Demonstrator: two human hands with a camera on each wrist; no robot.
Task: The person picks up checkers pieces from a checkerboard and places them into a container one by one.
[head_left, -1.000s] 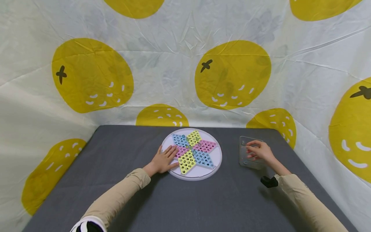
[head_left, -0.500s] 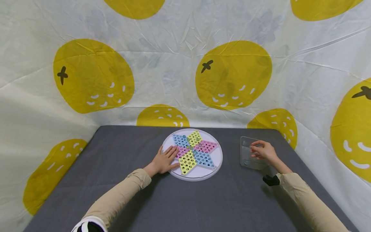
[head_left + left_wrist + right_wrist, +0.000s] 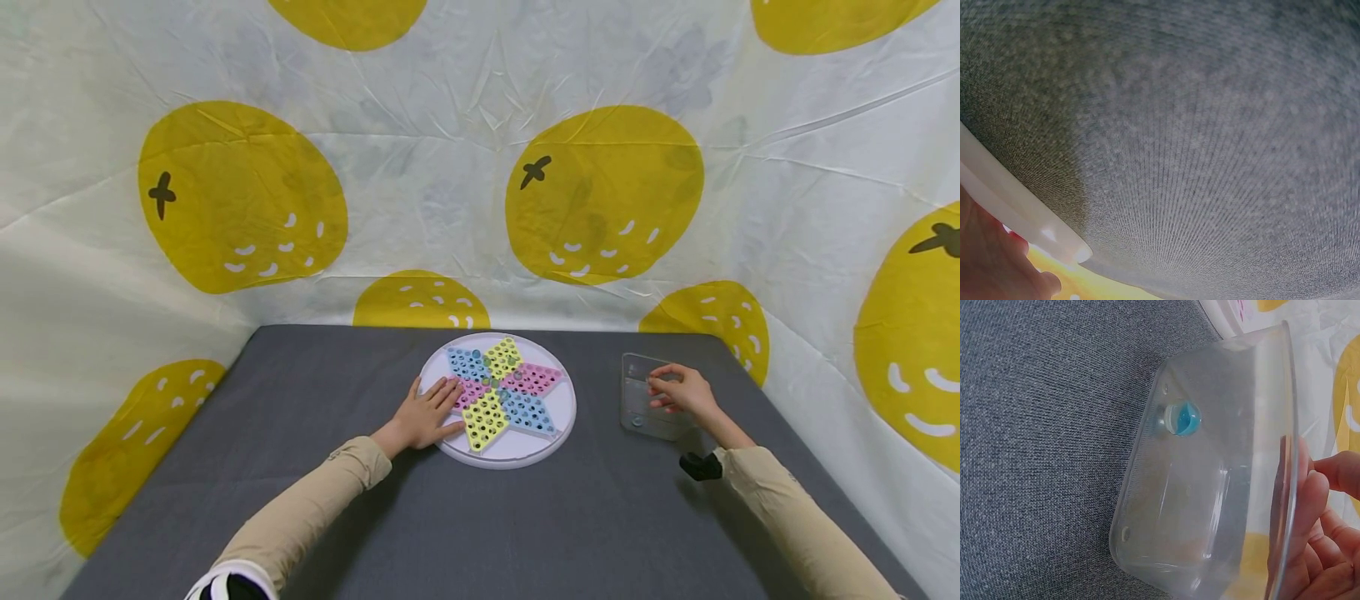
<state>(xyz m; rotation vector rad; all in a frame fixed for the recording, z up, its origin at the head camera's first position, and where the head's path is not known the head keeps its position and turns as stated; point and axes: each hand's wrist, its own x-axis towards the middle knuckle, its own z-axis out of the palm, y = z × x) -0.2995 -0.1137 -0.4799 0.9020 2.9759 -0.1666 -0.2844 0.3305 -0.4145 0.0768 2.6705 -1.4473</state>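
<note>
In the head view my left hand [image 3: 423, 417] rests with straight, spread fingers on the left edge of a round white Chinese checkers board [image 3: 538, 352]. Its star has yellow, pink and blue points full of holes, and several glass marbles sit near the centre. On the right, my right hand [image 3: 682, 389] hovers over the right side of a clear plastic box [image 3: 633, 387], fingers loosely curled, nothing visible between them. A blue-and-clear marble [image 3: 1186, 419] lies in the box in the right wrist view, where the box wall stands in front of the fingers.
Dark grey cloth [image 3: 487, 533] covers the table. Behind and beside it hangs a pale curtain [image 3: 420, 192] printed with big yellow fruit. A black strap piece [image 3: 701, 467] hangs at the right wrist, above the table.
My right hand has shifted slightly right over the box since a second ago, then stayed still over the last half second. My left hand has stayed on the board.
</note>
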